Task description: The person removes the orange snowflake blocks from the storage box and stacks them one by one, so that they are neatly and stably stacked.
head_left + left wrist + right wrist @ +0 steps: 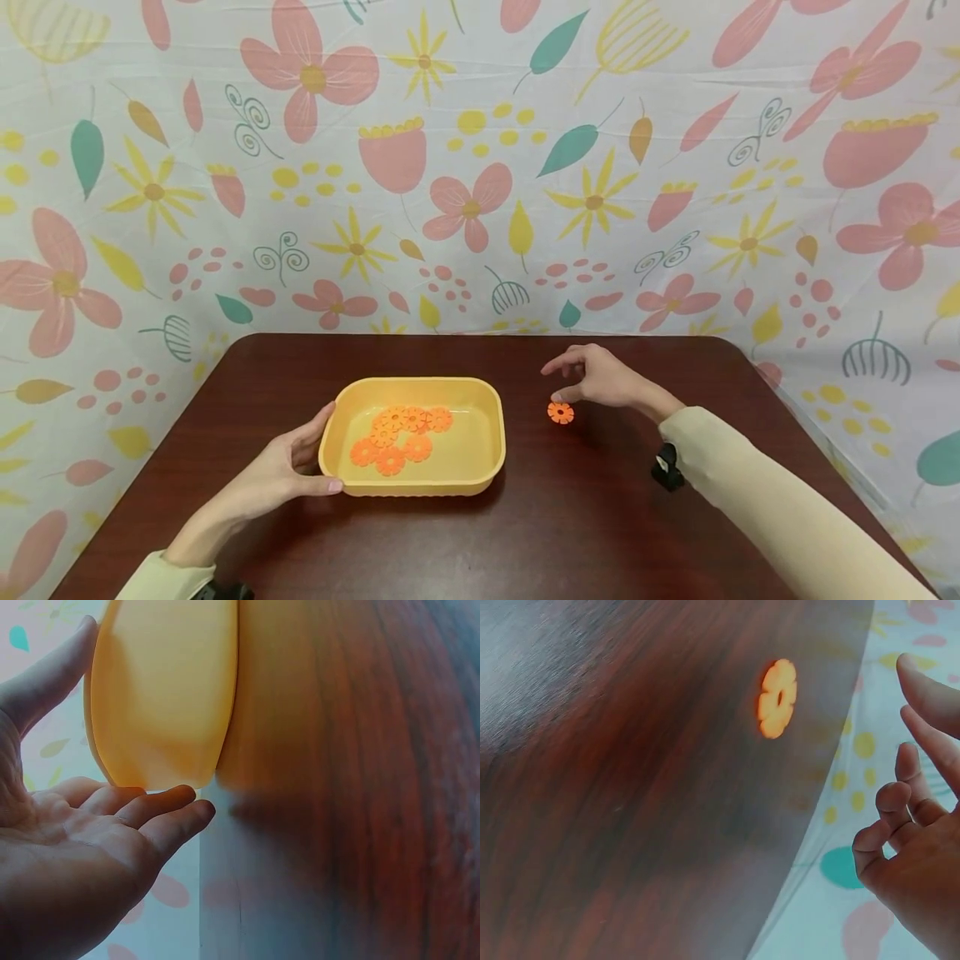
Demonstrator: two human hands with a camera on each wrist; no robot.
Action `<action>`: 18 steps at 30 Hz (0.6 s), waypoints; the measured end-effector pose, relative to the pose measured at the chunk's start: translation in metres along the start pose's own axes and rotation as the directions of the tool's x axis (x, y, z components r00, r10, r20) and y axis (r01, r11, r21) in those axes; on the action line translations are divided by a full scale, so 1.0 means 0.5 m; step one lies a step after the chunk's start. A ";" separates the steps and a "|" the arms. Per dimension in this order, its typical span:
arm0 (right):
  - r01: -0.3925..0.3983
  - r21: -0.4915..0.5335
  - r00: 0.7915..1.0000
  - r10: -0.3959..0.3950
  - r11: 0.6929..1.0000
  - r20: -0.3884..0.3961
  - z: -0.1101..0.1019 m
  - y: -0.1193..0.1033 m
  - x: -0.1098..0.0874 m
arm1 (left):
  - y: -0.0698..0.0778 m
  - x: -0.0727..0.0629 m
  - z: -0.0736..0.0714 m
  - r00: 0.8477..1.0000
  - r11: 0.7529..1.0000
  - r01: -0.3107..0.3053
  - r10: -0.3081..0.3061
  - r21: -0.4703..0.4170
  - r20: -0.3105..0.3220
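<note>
A yellow rectangular tub (412, 487) stands on the table with several orange flower-shaped discs (390, 461) lying inside, some overlapping. My left hand (281, 471) holds its left end, thumb along the near side and fingers against the far part of that end. In the left wrist view, the left hand (82, 840) has its thumb and fingertips at the tub's wall (161, 697). To the right of the tub lies a single orange disc (561, 413), notched round its edge. Over it hovers my right hand (600, 377), holding nothing; the right wrist view shows the hand (915, 840) apart from the disc (778, 701).
The dark brown wooden table (525, 542) has rounded far corners. Behind it hangs a white cloth (480, 108) printed with flowers and leaves. Dark bands with small devices (667, 468) sit at both wrists over pale sleeves.
</note>
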State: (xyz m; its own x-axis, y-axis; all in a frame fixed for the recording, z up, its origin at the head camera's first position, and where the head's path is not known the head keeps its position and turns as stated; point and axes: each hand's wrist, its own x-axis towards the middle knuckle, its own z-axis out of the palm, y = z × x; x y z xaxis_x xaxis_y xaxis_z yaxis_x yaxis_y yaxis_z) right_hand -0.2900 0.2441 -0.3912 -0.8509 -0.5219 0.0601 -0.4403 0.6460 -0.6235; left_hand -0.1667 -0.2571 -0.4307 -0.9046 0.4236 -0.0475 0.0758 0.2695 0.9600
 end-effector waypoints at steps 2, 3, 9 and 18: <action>0.016 0.002 1.000 -0.016 1.000 0.013 0.001 -0.013 0.006 | 0.002 -0.001 -0.001 1.000 1.000 0.005 -0.005 -0.001 -0.001; 0.025 0.004 1.000 -0.026 1.000 0.017 0.002 -0.021 0.008 | 0.003 -0.001 -0.001 1.000 1.000 0.001 -0.001 0.002 0.001; 0.104 0.029 0.994 -0.106 0.994 0.041 0.010 -0.067 0.024 | 0.011 -0.002 -0.006 0.999 0.999 -0.038 0.038 0.010 0.012; 0.224 0.080 0.967 -0.232 0.971 0.106 0.050 -0.135 0.069 | 0.006 -0.005 -0.006 1.000 1.000 -0.029 0.029 0.012 0.003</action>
State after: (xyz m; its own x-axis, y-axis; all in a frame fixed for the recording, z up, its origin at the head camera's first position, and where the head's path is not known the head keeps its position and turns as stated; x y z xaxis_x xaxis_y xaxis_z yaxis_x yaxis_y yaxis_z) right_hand -0.2826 0.1686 -0.3665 -0.6903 -0.7135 0.1198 -0.5952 0.4659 -0.6547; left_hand -0.1656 -0.2597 -0.4270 -0.9009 0.4336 -0.0202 0.1073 0.2674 0.9576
